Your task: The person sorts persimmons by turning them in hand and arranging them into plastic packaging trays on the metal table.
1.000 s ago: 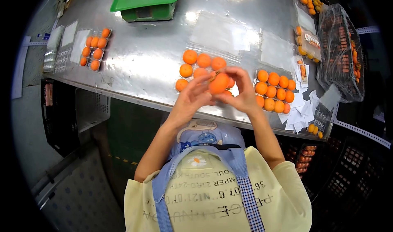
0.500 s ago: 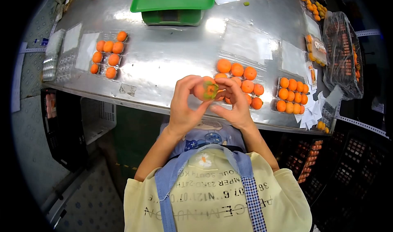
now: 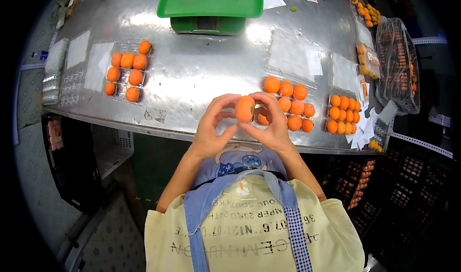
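Between the fingertips of both my hands is an orange persimmon (image 3: 244,109), held up just over the table's near edge. My left hand (image 3: 214,124) curves round its left side, with thumb and fingers closed on it. From the other side my right hand (image 3: 272,123) grips it the same way. The green calyx is turned toward my right hand and shows only as a thin edge. Just behind my right hand lies a clear plastic tray of persimmons (image 3: 297,107), partly covered by that hand.
A green scale (image 3: 209,23) stands at the back of the metal table (image 3: 192,75). Another part-filled tray of persimmons (image 3: 127,60) lies left, and a fuller tray (image 3: 341,114) lies right beside paper slips (image 3: 364,131). A plastic-wrapped crate (image 3: 396,65) sits at the right edge.
The persimmon has been turned in my fingers: its green calyx faced up and toward me before and now points right. Both hands stay around it. The view has shifted slightly.
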A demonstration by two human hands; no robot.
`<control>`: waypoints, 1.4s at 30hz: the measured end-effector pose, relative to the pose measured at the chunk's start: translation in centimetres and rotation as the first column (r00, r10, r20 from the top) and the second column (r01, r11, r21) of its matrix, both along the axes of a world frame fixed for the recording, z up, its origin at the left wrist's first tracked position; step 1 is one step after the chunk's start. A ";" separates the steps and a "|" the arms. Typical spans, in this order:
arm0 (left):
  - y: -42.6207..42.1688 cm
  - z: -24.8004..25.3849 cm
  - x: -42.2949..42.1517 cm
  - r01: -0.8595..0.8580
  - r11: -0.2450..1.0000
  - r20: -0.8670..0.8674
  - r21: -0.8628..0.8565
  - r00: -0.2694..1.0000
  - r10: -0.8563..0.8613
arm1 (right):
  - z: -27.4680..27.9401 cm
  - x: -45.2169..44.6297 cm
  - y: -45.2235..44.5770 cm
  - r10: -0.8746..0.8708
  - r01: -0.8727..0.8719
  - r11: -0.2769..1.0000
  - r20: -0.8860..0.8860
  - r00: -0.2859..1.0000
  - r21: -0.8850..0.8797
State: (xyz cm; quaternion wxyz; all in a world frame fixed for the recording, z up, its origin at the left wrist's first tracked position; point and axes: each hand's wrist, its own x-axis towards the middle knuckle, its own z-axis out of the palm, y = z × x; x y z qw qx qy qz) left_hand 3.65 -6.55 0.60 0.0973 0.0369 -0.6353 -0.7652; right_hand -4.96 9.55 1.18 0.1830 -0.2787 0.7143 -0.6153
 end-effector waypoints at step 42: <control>-26.7 -6.0 3.6 -0.449 0.231 0.044 -0.863 0.389 0.920 | -2.3 -1.2 -4.0 0.254 -0.201 0.897 -0.087 0.963 0.393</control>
